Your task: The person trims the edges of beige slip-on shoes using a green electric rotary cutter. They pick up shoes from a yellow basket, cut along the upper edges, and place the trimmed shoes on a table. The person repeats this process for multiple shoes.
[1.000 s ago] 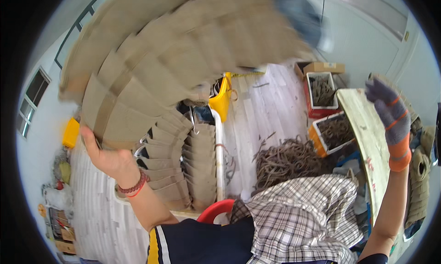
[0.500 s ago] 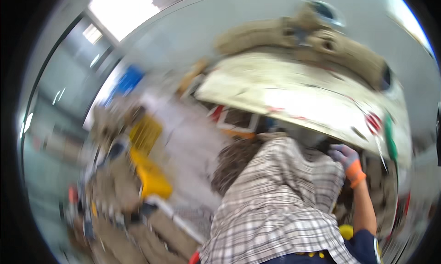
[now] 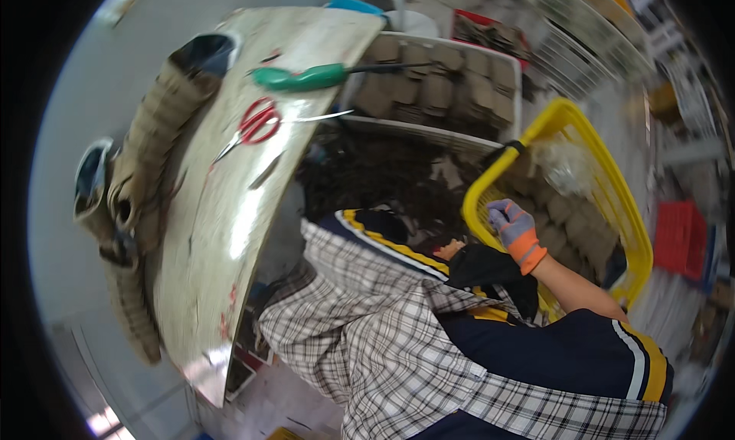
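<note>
My right hand (image 3: 514, 229) wears a grey-purple glove with an orange cuff. It hangs by the near left rim of a yellow plastic basket (image 3: 639, 203), fingers loosely bent and apart, with nothing seen in them. Brown-grey stacked pieces (image 3: 570, 218) and a clear plastic bag (image 3: 566, 166) lie inside that basket. Out of view is my left hand. On the pale worktable (image 3: 222, 249) are red-handled scissors (image 3: 259, 122), a green-handled tool (image 3: 306, 77) with a dark shaft, and a small dark strip (image 3: 266, 172).
Beyond the table's edge stands a white crate (image 3: 514, 96) of stacked brown-grey pieces. Dark scraps (image 3: 375, 172) fill the space before it. Long ribbed tan bundles (image 3: 157, 126) line the table's far side. A red crate (image 3: 680, 239) is at the right, and pale crates (image 3: 570, 57) stand behind.
My view has swung right, from the table and floor to the crates and yellow basket. My right hand, earlier beside the table edge, is now by the basket's rim.
</note>
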`<state>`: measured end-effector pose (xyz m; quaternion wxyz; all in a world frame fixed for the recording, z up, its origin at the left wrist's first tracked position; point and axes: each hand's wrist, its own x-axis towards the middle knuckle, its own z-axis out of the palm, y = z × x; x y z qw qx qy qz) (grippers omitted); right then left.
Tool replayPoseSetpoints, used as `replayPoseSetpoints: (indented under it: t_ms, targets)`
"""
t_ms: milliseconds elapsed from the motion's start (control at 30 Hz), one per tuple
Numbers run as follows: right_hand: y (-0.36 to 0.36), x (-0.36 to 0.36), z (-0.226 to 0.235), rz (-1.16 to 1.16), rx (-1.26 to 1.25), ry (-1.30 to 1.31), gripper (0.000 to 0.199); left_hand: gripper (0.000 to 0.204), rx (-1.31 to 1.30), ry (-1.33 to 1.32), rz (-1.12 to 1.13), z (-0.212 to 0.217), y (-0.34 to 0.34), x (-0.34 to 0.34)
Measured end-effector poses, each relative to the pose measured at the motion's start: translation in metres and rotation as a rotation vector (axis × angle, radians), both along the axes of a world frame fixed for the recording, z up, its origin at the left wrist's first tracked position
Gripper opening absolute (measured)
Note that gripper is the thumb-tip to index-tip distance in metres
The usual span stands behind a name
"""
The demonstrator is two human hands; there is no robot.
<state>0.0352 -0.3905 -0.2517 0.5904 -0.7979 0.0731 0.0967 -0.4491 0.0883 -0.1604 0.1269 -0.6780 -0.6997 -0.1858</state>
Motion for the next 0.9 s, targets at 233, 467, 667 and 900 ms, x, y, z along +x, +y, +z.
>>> replayPoseSetpoints:
  t_ms: [233, 467, 667, 900]
  targets:
    - [-0.154, -0.075, -0.051, -0.130, -0.588, 0.355, 0.031, 0.032, 0.130, 0.201, -0.957, 0.015, 0.082, 0.118]
    - [-0.150, -0.156, -0.101, 0.203, -0.612, 0.572, 0.060, 0.020, -0.311, 0.053, -2.006, 0.041, -0.113, 0.420]
    - [-0.196, -0.134, -0.160, 0.040, -0.530, 0.696, 0.050, 0.019, -0.561, 0.301, -2.457, -0.006, -0.216, 0.484]
    - [-0.304, -0.059, -0.136, -1.052, -0.511, 0.445, 0.075, 0.014, -0.841, 0.251, -2.173, -0.028, -0.228, 0.488]
